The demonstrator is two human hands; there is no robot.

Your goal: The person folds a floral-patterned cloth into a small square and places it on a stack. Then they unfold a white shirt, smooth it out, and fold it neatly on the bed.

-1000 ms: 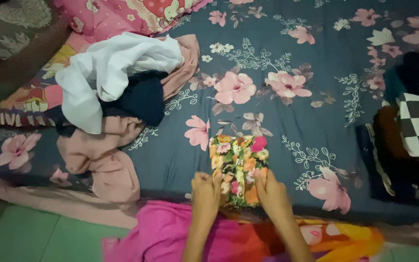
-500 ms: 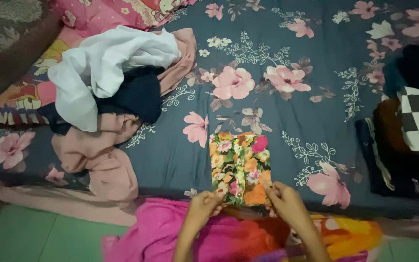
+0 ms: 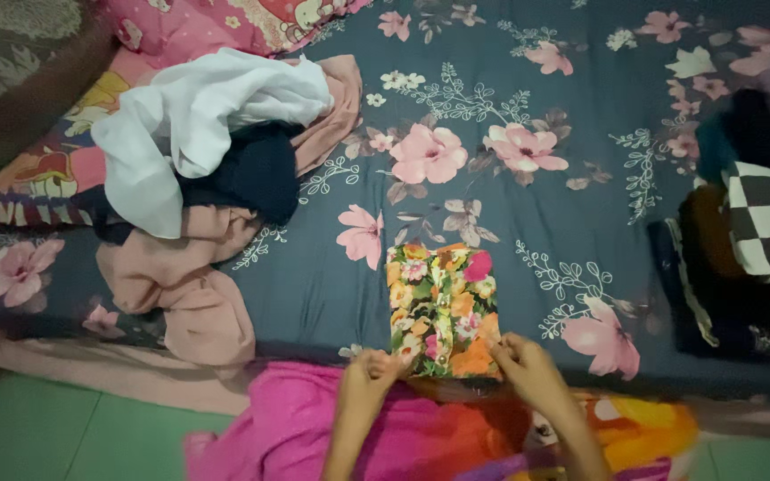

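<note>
While the folded, brightly flowered cloth bundle [image 3: 443, 307] lies flat on the dark blue floral bedsheet [image 3: 528, 223] near the bed's front edge, the left hand [image 3: 365, 379] and right hand [image 3: 528, 370] each pinch a near corner, their grip seemingly clamped on the fabric. A heap of white, navy and pink clothes [image 3: 207, 178] sits well apart.
</note>
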